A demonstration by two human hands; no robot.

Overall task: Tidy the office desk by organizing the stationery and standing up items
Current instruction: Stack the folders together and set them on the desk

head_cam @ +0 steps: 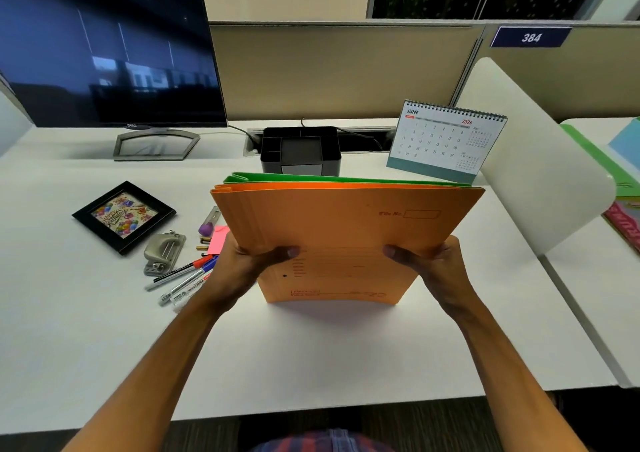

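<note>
A stack of file folders [346,230], orange in front and green behind, stands upright on its lower edge on the white desk [311,347]. My left hand [242,268] grips its left side and my right hand [433,264] grips its right side, thumbs on the front cover. Left of the folders lie several pens [183,278], a metal hole punch [162,252], a pink sticky pad [218,240], a purple eraser [206,227] and a black picture frame [123,216] lying flat. A black desk organizer [300,150] stands behind the folders.
A monitor [107,56] stands at the back left. A desk calendar [446,140] stands upright at the back right. A white curved divider [533,153] bounds the desk on the right, with coloured folders [623,209] beyond it. Beige partition walls close off the back.
</note>
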